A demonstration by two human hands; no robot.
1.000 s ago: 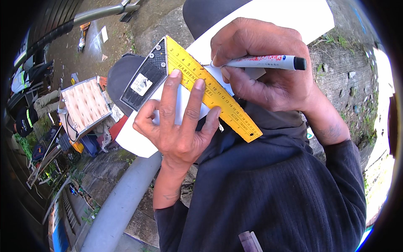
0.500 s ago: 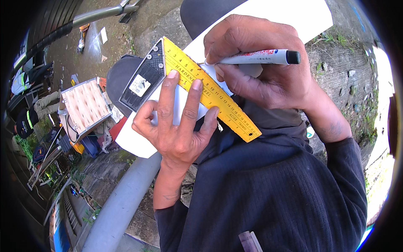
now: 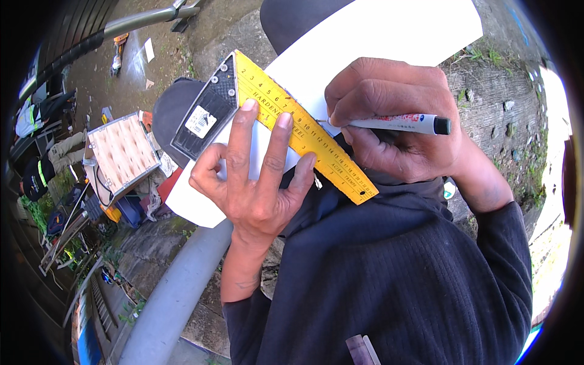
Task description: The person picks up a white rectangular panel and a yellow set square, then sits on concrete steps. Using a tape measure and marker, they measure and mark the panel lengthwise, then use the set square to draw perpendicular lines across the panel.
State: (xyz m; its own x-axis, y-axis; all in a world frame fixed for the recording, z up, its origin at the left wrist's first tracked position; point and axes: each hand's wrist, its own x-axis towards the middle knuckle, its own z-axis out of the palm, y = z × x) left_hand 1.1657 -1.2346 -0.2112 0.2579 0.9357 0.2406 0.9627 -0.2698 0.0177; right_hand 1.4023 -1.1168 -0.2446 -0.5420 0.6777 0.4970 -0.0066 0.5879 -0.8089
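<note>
Across my dark-clothed knees lies a long white sheet [image 3: 389, 36]. A yellow try square [image 3: 322, 149] with a black stock [image 3: 204, 118] rests on it, its blade slanting down to the right. My left hand [image 3: 252, 173] presses on the blade, two fingertips on the yellow face and the thumb at its lower edge, fingers spread. With fingers pinched, my right hand [image 3: 401, 115] holds a white marker [image 3: 398, 123] with a black rear end. The marker's tip is by the blade's upper edge, around its middle.
To the left stands a wooden box [image 3: 125, 152] among scattered things. A thick grey pipe [image 3: 176, 292] runs by my left forearm. An orange tool [image 3: 118, 52] lies on the ground farther off. Rough concrete [image 3: 493, 128] is at the right.
My right hand with the marker has moved down and right along the blade's edge, uncovering more of the white sheet. My left hand and the try square have stayed almost still.
</note>
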